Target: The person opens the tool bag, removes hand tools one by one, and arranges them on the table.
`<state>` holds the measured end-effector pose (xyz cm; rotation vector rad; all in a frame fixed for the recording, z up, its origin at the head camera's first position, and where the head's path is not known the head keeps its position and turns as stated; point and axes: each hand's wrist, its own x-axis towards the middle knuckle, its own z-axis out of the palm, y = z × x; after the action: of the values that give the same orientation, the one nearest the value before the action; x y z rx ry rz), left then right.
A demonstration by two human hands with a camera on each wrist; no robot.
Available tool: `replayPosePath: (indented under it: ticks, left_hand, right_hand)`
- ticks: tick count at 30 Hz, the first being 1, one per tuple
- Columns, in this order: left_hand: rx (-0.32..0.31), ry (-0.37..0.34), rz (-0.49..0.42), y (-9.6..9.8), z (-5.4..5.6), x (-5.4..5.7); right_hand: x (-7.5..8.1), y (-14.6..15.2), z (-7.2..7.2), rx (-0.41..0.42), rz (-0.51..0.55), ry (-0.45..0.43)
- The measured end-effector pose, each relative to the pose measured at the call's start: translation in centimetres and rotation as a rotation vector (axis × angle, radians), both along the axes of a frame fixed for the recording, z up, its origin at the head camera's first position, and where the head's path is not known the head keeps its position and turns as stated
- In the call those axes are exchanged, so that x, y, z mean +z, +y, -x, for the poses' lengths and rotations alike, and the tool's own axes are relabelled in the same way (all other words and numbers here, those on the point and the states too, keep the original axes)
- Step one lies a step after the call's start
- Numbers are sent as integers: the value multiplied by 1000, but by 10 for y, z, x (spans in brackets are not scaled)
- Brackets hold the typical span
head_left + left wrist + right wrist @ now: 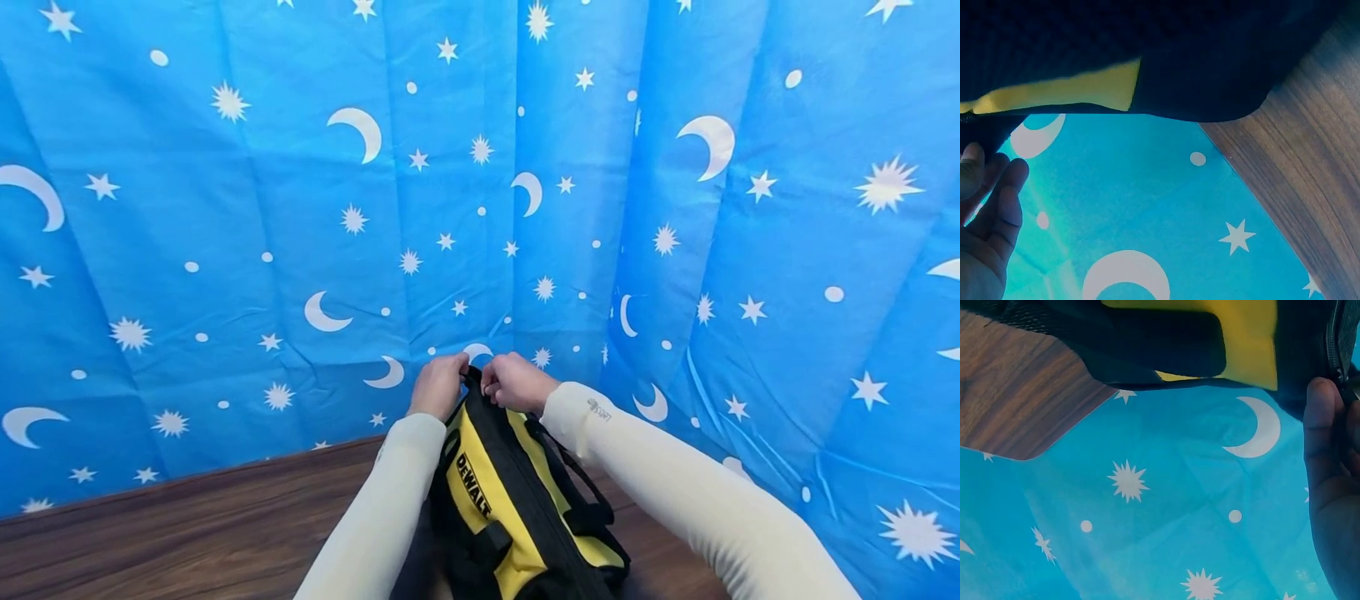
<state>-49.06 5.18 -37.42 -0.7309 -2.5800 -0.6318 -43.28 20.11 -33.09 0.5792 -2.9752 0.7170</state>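
Observation:
A black and yellow DeWalt tool bag (517,521) stands lengthwise in the head view, its black zipper strip running along the top. At its far end my left hand (437,385) pinches the black fabric between thumb and fingers. The left wrist view has those fingertips (1017,172) right beside the bag's dark end. Just to the right, my right hand (521,383) pinches at the end of the zipper. In the right wrist view the zipper (1333,347) leads down to these fingers, which mostly hide the pull.
Under the bag is a dark wood-grain tabletop (225,533), with its far edge close behind the bag. A blue curtain (300,208) with white moons and stars hangs behind and to the right. Black carry handles (581,479) loop out from the bag's sides.

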Motion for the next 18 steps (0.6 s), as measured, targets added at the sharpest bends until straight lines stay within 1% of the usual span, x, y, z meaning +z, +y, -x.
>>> replayPosePath:
  ticks: [2, 5, 9, 12, 14, 15, 18]
  left_hand:
    - [5, 1, 7, -2, -1, 0]
    - [7, 18, 32, -4, -4, -1]
    - [26, 19, 53, -6, -7, 0]
    - [44, 18, 57, -7, -9, 0]
    - [13, 31, 69, -7, -11, 0]
    - [-20, 45, 80, -6, -12, 0]
    - [-158, 85, 128, -4, -17, -1]
  right_hand:
    - [0, 0, -4, 24, -15, 8]
    - [0, 1, -9, 33, -33, 25]
    - [0, 5, -16, 42, -47, 4]
    - [-1, 6, -22, 72, -64, -9]
    - [-2, 8, -25, 89, -73, -4]
    - [-2, 9, -26, 94, -70, 0]
    - [-4, 16, -30, 95, -52, 7]
